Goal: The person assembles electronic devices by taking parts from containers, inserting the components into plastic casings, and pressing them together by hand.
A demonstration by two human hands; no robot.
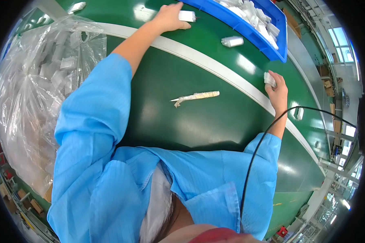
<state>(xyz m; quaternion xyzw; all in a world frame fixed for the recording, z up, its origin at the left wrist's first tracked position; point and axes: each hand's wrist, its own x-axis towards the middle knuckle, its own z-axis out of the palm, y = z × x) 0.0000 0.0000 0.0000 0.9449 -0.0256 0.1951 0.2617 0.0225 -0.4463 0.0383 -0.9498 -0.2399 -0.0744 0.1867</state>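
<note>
My left hand [169, 18] reaches to the far side of the green surface. Its thumb and fingers close around a small white block [186, 16], near the blue bin [215, 14]. At the right, my right hand [278, 94] grips a small white wrapped piece [269, 79] between thumb and fingers. Between the two hands lies another white wrapped piece [232, 41]. On the dark green table nearer to me rests a slim pointed tool [198, 96] with a taped, yellowish handle; its exact kind is unclear.
Many white pieces [251, 16] fill the blue bin. A large clear plastic bag [24, 105] of pale blocks stands at the left. One more white piece [299, 113] sits beyond my right wrist. A white rail [198, 56] crosses the table, and a black cable [253, 160] hangs over my right arm.
</note>
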